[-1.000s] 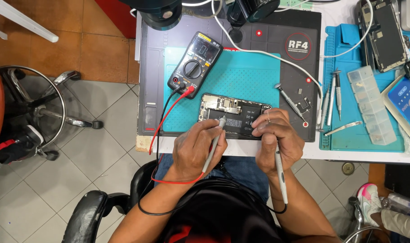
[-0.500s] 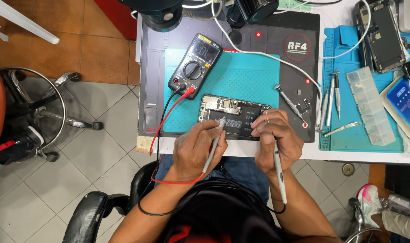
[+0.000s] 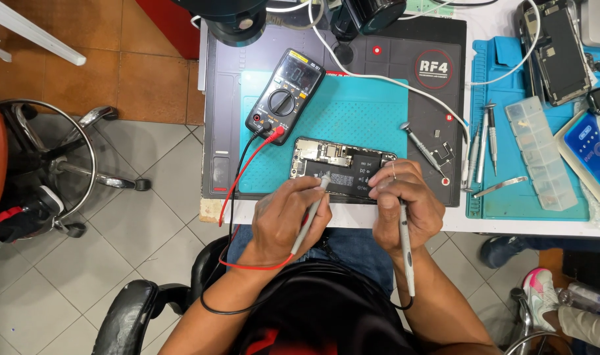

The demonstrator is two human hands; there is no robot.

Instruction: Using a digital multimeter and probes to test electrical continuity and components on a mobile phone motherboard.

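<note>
Head view, straight down onto the bench. Opened phone [image 3: 343, 164] lying flat near the front edge of the teal mat [image 3: 352, 112], cover off, board and battery showing.

Left hand [image 3: 287, 220] pinching a grey probe [image 3: 308, 220] like a pen, fingers curled tight around the shaft, tip down on the lower left part of the board. Right hand [image 3: 405, 207] gripping a second probe [image 3: 405, 246] the same way, fingers closed narrow, knuckles covering the phone's right end. Can't tell exactly which contact either tip sits on, too small and partly hidden.

Looks like the measuring step: both tips on the board, red lead [image 3: 237, 190] and a black one running back to the multimeter [image 3: 285, 95] just behind and left of the phone, dial facing up. Display unreadable from here.

Next move probably calls for steady tips, no slipping onto neighbouring parts, and a glance up at the meter without shifting either wrist.

Further out: dark work mat [image 3: 392, 59] under the teal one, loose screwdriver [image 3: 418, 144] just right of the phone. On the blue mat [image 3: 504, 204] at the right, more screwdrivers [image 3: 487, 135], tweezers [image 3: 500, 187], a clear parts box [image 3: 540, 154] and a second phone [image 3: 560, 52].
</note>
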